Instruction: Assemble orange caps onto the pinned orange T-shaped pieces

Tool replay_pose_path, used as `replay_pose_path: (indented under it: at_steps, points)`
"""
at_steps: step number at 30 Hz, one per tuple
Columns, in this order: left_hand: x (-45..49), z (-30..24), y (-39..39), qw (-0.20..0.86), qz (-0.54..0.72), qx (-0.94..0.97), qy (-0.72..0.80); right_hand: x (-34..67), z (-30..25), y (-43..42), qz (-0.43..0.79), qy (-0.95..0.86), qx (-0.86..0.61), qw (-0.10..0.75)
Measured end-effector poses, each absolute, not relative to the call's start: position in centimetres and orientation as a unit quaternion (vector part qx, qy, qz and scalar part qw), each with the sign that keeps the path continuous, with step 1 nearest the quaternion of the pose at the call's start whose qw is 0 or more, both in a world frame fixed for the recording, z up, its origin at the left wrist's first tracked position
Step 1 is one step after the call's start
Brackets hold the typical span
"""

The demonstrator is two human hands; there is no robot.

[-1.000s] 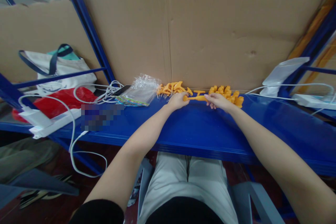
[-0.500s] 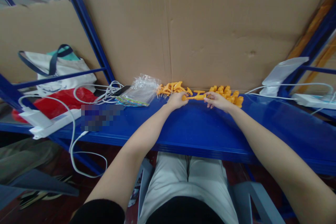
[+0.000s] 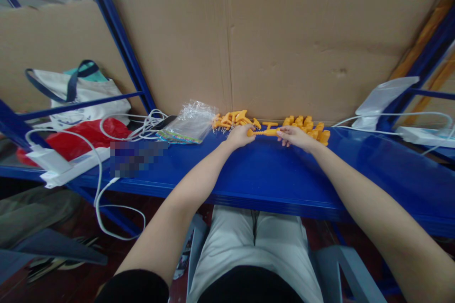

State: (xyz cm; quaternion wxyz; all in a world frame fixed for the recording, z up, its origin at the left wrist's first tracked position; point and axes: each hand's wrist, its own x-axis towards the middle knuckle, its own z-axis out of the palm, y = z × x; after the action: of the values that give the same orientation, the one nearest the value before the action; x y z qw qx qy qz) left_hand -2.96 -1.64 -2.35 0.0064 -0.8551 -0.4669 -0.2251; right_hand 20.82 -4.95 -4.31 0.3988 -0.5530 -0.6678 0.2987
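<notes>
My left hand (image 3: 241,136) is closed around the handle end of an orange T-handled piece (image 3: 259,133) with a narrow, ridged-looking shaft. In line with it, an orange tube-shaped piece (image 3: 272,132) is pinched at its other end by the fingers of my right hand (image 3: 292,137). The two pieces meet end to end between my hands; how deeply they fit together is too small to tell. Just behind lies another orange T-shaped piece (image 3: 270,124). Beyond my left hand is a pile of orange T-handled pieces (image 3: 232,117) with metal spirals. Several orange tubes (image 3: 308,124) stand behind my right hand.
A clear plastic bag (image 3: 192,123) lies on the blue tabletop (image 3: 270,175), left of the pile. Farther left are white cables (image 3: 149,120), a power strip (image 3: 76,165), a red bag (image 3: 87,137) and a tote bag (image 3: 88,92). A cardboard panel (image 3: 284,42) closes off the back.
The tube-shaped piece between my hands has shifted slightly, leaving the T-shaped piece behind it more clearly separate. Both hands stay in nearly the same place.
</notes>
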Motion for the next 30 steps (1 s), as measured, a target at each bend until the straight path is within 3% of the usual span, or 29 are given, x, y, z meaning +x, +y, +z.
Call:
replay_pose_path:
  at_steps: [30]
  points:
    - [-2.9, -2.1, -1.8, -0.004, -0.226, -0.852, -0.472, 20.3, -3.3, -6.0, 0.297, -0.672, -0.562, 0.380]
